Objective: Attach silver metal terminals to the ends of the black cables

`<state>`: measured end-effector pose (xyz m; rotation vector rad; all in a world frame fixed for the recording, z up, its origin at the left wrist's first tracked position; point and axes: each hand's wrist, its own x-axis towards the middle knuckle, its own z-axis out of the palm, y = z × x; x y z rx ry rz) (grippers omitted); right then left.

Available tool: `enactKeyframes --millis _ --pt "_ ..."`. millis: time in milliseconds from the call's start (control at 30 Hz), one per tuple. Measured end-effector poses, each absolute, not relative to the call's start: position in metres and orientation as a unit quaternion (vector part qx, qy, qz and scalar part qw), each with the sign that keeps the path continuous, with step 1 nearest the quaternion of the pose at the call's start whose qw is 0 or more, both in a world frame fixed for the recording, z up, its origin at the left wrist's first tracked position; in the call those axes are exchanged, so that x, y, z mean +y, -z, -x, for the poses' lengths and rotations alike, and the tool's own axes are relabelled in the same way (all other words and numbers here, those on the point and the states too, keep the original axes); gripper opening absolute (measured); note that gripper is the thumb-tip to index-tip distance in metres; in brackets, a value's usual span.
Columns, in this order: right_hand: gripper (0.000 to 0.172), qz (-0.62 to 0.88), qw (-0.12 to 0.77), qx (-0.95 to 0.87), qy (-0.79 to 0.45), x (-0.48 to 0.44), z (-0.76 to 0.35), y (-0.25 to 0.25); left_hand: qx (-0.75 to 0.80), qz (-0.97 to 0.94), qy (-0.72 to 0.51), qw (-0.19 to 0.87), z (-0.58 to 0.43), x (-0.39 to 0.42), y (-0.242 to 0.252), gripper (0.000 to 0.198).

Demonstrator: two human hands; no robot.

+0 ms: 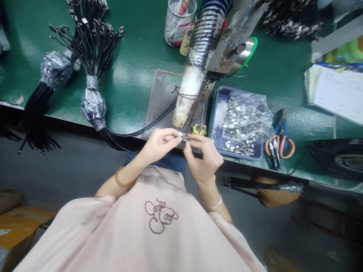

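Black cable bundle (pixel 93 104) sits at the bench edge, its cables (pixel 150 124) running over onto the dark board (pixel 161 87). If a sleeve or forearm catches that run, it could drag the bundle. Metal part (pixel 185 138) is between the two hands' fingertips, at the board's near edge, just below the wrapped nozzle (pixel 184 100). It's tiny, so a weak pinch could drop it over the edge toward the lap. A metal rod (pixel 208 90) slants down beside the nozzle; if that's a hot iron, lifting knuckles into it could burn. Thin wire (pixel 202 115) hangs by the yellow pad (pixel 199 129); a right-hand swing could bend it. Blue tray (pixel 259 154) is just beside the right hand; a bump could scatter its loose metal pieces (pixel 239 147).

Fingers: left hand (pixel 163 143) has thumb and forefinger together, pinching the part's left end; other fingers curled in. Right hand (pixel 204 156) has forefinger at the part, thumb tip close below, small gap at most. Can't tell whether it's gripping or only steadying; fingertips hide too much.
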<state>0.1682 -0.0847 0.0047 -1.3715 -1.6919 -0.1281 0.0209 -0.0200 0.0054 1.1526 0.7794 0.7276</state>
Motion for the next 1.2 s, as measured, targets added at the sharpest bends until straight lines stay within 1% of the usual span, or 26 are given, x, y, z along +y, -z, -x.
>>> enactKeyframes --millis 133,233,300,333,400,433,467,500,533,600,633,700,900,1033,1133,1200 --pt "0.016 0.562 0.465 -0.684 0.031 -0.085 -0.170 -0.007 0.353 -0.528 -0.326 0.700 -0.021 -0.020 -0.006 0.026" --pt "0.011 0.583 0.473 -0.659 -0.033 -0.090 -0.172 -0.012 0.342 -0.543 -0.302 0.705 -0.019 -0.022 -0.010 0.022" --pt "0.005 0.605 0.501 -0.612 -0.088 -0.096 -0.175 -0.017 0.321 -0.559 -0.262 0.718 -0.015 -0.024 -0.012 0.021" --pt "0.005 0.612 0.528 -0.581 -0.093 -0.098 -0.179 -0.020 0.304 -0.571 -0.234 0.726 -0.012 -0.026 -0.013 0.022" --pt "0.016 0.618 0.588 -0.521 -0.038 -0.102 -0.189 -0.027 0.256 -0.606 -0.175 0.733 -0.008 -0.030 -0.013 0.022" --pt "0.022 0.625 0.601 -0.498 0.005 -0.103 -0.197 -0.029 0.227 -0.629 -0.148 0.729 -0.006 -0.032 -0.012 0.021" --pt "0.027 0.643 0.591 -0.486 0.038 -0.102 -0.206 -0.031 0.195 -0.653 -0.125 0.721 -0.006 -0.035 -0.011 0.018" --pt "0.030 0.675 0.552 -0.489 0.040 -0.101 -0.216 -0.031 0.162 -0.676 -0.106 0.711 -0.005 -0.038 -0.011 0.016" --pt "0.030 0.708 0.494 -0.504 0.026 -0.099 -0.226 -0.031 0.133 -0.695 -0.090 0.701 -0.006 -0.040 -0.010 0.014" --pt "0.026 0.747 0.368 -0.553 -0.011 -0.093 -0.245 -0.027 0.094 -0.718 -0.070 0.686 -0.008 -0.043 -0.010 0.012" --pt "0.025 0.752 0.325 -0.572 -0.028 -0.089 -0.253 -0.023 0.084 -0.723 -0.065 0.682 -0.008 -0.044 -0.010 0.012" --pt "0.020 0.761 0.280 -0.584 -0.047 -0.080 -0.264 -0.017 0.085 -0.721 -0.067 0.685 -0.009 -0.044 -0.011 0.013" --pt "0.010 0.766 0.225 -0.590 -0.122 -0.062 -0.269 -0.016 0.153 -0.619 -0.089 0.766 -0.007 -0.040 -0.009 0.024" --pt "0.005 0.773 0.202 -0.584 -0.143 -0.065 -0.264 -0.024 0.225 -0.525 -0.179 0.801 -0.012 -0.039 -0.008 0.027" --pt "0.008 0.781 0.234 -0.564 -0.130 -0.072 -0.257 -0.028 0.283 -0.465 -0.262 0.797 -0.017 -0.038 -0.007 0.030" --pt "0.011 0.787 0.301 -0.527 -0.108 -0.077 -0.251 -0.029 0.312 -0.442 -0.301 0.785 -0.019 -0.037 -0.007 0.032"
